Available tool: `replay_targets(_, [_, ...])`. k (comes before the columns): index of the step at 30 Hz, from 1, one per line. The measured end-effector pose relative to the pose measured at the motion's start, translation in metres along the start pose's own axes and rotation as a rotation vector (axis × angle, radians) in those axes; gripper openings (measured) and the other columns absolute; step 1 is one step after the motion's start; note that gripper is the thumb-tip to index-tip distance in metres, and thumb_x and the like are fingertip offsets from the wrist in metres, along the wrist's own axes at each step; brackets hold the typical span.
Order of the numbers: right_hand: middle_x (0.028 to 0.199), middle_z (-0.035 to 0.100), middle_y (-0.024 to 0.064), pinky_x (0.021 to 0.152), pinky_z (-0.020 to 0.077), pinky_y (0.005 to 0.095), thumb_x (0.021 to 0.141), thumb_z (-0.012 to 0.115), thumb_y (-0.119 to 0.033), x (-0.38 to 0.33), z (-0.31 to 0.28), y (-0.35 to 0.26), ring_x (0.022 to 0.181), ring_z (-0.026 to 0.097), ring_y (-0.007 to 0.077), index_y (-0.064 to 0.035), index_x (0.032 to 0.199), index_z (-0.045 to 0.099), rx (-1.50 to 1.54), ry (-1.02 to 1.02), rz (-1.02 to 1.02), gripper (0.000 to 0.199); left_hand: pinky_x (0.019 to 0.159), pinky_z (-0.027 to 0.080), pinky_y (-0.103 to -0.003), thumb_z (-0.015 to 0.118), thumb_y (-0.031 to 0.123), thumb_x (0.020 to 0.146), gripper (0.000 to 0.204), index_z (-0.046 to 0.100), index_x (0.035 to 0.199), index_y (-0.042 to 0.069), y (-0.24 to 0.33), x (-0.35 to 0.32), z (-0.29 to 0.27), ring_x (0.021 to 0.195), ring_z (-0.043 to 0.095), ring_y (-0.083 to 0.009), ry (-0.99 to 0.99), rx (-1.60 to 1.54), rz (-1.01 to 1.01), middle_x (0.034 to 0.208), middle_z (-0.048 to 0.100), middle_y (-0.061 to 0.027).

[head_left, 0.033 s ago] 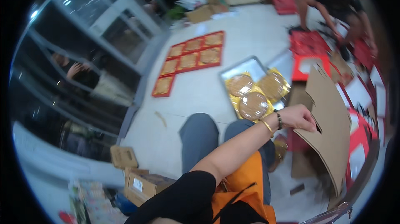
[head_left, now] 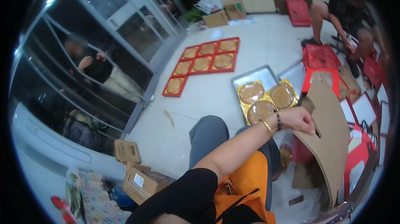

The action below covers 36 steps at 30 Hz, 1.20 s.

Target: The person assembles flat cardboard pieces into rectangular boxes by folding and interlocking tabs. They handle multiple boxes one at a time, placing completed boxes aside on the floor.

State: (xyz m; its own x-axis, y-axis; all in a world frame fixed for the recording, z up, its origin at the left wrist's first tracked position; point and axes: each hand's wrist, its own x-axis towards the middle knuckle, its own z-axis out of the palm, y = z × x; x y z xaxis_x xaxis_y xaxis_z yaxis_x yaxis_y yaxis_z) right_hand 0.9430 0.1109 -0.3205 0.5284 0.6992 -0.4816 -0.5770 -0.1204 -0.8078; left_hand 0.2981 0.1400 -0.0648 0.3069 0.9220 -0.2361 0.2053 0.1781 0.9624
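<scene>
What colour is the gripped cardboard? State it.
The cardboard is light brown; the head view shows it best.

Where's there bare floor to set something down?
One patch of floor lies between the red boxes, the tray and the knees; another between the tray and the cabinet. The right side is crowded: the left hand holds cardboard there, with red bags beyond.

No lettering is legible. At the lower left of the frame, the white label (head_left: 138, 180) on a brown carton (head_left: 151, 187) is too small to read, and the dark print on the smaller brown box (head_left: 126, 152) above is blurred.
</scene>
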Motion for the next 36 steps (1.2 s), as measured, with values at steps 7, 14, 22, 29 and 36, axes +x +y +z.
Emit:
replay_targets(7, [0.155,0.051,0.0123,0.117,0.0372,0.0567,0.094,0.061,-0.069,-0.003,0.026,0.064,0.138,0.052,0.0277,-0.0048,0.16,0.036,-0.219,-0.305,0.467,0.095,0.087,0.054,-0.027,0.078,0.032,0.096,0.032,0.079,0.111,0.002,0.037,-0.122,-0.043,0.095,0.066,-0.0074,-0.02,0.316,-0.136,0.098,0.077,-0.0013])
replay_targets(14, [0.129,0.07,0.0113,0.094,0.0529,0.0371,0.101,0.065,-0.051,-0.144,0.119,0.087,0.109,0.067,0.02,-0.0023,0.14,0.061,-0.56,-0.657,0.489,0.063,0.093,0.053,-0.025,0.079,0.013,0.095,0.024,0.079,0.113,-0.001,0.032,-0.24,-0.019,0.1,0.067,-0.0068,0.077,-0.008,-0.336,0.105,0.079,-0.0036])
replay_targets(22, [0.115,0.074,0.0081,0.09,0.0543,0.0307,0.098,0.072,-0.021,-0.187,0.142,0.076,0.102,0.069,0.0141,0.0017,0.128,0.067,-0.587,-0.578,-0.057,0.038,0.092,0.054,-0.024,0.078,0.008,0.094,0.054,0.054,0.141,-0.003,-0.024,-0.303,-0.002,0.104,0.069,-0.01,0.13,-0.216,-0.415,0.117,0.075,-0.0063])
replay_targets(29, [0.116,0.075,0.0105,0.092,0.053,0.0304,0.094,0.075,-0.019,-0.221,0.201,0.072,0.104,0.068,0.0146,0.0051,0.13,0.066,-0.707,-0.697,-0.357,0.045,0.09,0.056,-0.026,0.074,0.008,0.097,0.046,0.058,0.138,-0.004,-0.028,-0.425,-0.023,0.106,0.07,-0.012,0.268,-0.04,-0.61,0.117,0.074,-0.0119])
replay_targets(36, [0.119,0.075,0.0245,0.096,0.0541,0.0379,0.089,0.079,-0.035,-0.283,0.284,0.035,0.11,0.073,0.0322,0.0052,0.133,0.066,-1.091,-0.719,-0.662,0.061,0.092,0.056,-0.046,0.08,0.04,0.088,0.062,0.058,0.123,-0.006,-0.027,-0.341,-0.023,0.11,0.069,-0.0437,0.975,0.673,-0.551,0.125,0.067,-0.033])
